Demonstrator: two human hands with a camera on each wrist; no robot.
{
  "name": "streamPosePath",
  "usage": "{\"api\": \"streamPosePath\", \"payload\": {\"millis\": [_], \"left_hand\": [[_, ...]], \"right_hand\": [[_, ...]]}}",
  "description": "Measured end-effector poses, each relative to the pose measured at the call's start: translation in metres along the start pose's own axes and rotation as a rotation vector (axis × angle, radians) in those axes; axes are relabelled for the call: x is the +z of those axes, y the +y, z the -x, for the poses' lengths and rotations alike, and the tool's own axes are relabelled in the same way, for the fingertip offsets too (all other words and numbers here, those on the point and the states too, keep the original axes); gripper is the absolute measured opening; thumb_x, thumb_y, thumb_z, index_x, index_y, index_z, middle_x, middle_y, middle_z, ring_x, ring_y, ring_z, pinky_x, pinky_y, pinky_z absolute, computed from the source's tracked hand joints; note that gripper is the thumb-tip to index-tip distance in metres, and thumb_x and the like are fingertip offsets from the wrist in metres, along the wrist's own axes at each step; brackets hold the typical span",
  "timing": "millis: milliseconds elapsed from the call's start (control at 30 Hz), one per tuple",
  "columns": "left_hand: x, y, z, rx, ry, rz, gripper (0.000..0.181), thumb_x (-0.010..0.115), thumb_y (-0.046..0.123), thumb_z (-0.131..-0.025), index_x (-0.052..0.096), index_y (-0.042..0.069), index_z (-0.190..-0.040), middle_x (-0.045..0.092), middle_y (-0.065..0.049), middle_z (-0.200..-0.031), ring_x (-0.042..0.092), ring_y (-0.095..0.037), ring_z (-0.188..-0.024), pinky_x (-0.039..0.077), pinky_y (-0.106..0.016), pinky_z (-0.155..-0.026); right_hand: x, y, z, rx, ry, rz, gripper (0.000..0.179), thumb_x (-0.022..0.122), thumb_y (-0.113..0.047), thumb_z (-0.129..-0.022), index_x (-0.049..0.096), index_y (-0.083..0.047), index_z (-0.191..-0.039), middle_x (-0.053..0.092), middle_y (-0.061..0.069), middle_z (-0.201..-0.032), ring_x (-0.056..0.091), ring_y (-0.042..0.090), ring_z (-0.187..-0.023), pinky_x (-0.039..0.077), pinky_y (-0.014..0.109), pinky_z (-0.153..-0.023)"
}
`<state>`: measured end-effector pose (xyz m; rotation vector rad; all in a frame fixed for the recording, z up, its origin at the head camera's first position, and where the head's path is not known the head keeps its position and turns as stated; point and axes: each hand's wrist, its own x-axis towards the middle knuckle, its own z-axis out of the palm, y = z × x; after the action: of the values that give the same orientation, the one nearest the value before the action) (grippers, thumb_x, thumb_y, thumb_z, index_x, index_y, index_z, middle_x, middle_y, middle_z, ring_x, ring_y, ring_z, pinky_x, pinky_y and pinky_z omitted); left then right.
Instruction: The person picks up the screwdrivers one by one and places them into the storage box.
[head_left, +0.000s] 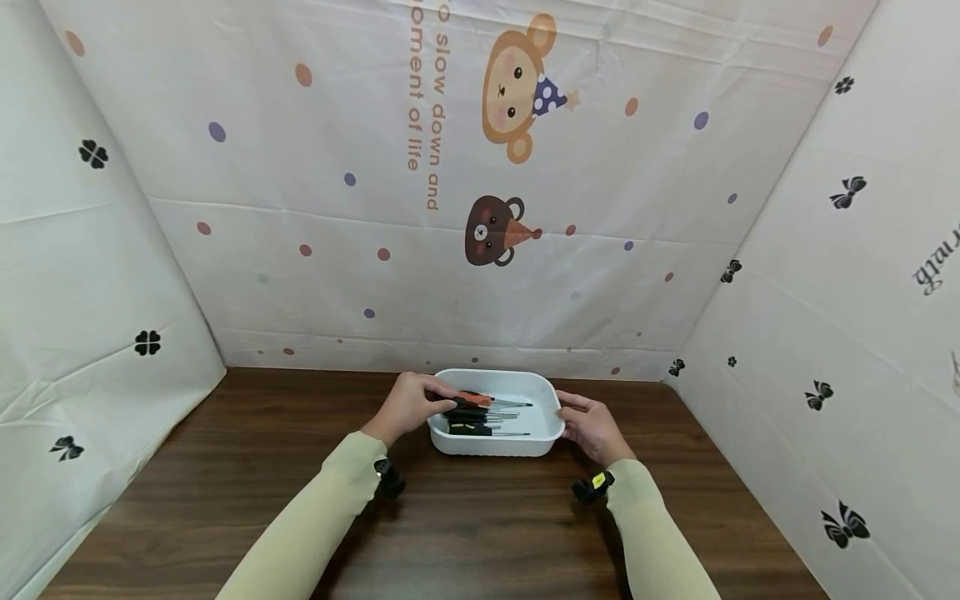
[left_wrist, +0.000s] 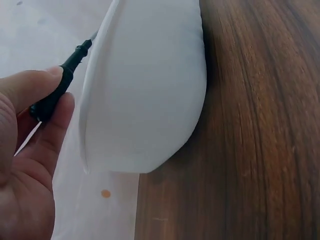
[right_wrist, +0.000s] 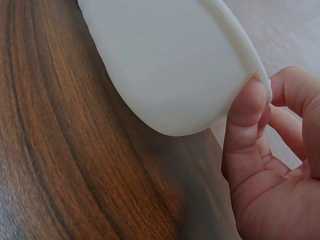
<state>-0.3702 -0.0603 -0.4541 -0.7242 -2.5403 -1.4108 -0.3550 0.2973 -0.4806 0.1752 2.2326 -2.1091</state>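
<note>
A white plastic tray (head_left: 491,448) stands on the wooden table with several screwdrivers (head_left: 472,430) lying in its left half, shafts toward the right. One has an orange and black handle (head_left: 478,400). At the tray's left end my left hand (head_left: 408,407) pinches the dark handle of a screwdriver (left_wrist: 75,60) between thumb and fingers, just over the rim in the left wrist view. My right hand (head_left: 592,429) grips the tray's right rim, thumb on the near side and fingers beyond it. The tray wall hides its contents in both wrist views.
The dark wooden table (head_left: 480,517) ends at a printed white cloth (head_left: 420,283) hanging close behind the tray. More white cloth stands along the left (head_left: 90,275) and right (head_left: 787,292) sides.
</note>
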Motion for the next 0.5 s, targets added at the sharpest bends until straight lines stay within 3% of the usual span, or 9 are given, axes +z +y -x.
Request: {"api": "streamPosePath", "payload": {"millis": [167, 500], "left_hand": [[0.007, 0.000, -0.006, -0.029, -0.053, -0.029, 0.014, 0.085, 0.010, -0.084, 0.085, 0.017, -0.097, 0.079, -0.001, -0.102, 0.068, -0.012, -0.091, 0.057, -0.027, -0.074], [0.014, 0.007, -0.014, 0.011, -0.135, -0.192, 0.010, 0.082, 0.009, -0.086, 0.085, 0.014, -0.095, 0.078, -0.002, -0.104, 0.067, -0.012, -0.092, 0.058, -0.031, -0.080]], "right_hand": [[0.000, 0.000, 0.000, 0.004, -0.006, 0.001, 0.052, 0.068, -0.004, -0.095, 0.056, -0.002, -0.146, 0.068, 0.019, -0.130, 0.066, 0.012, -0.072, 0.059, 0.025, -0.066], [-0.002, 0.001, -0.001, 0.007, -0.004, -0.012, 0.053, 0.068, -0.004, -0.095, 0.056, -0.002, -0.146, 0.069, 0.020, -0.129, 0.066, 0.012, -0.072, 0.059, 0.025, -0.067]]}}
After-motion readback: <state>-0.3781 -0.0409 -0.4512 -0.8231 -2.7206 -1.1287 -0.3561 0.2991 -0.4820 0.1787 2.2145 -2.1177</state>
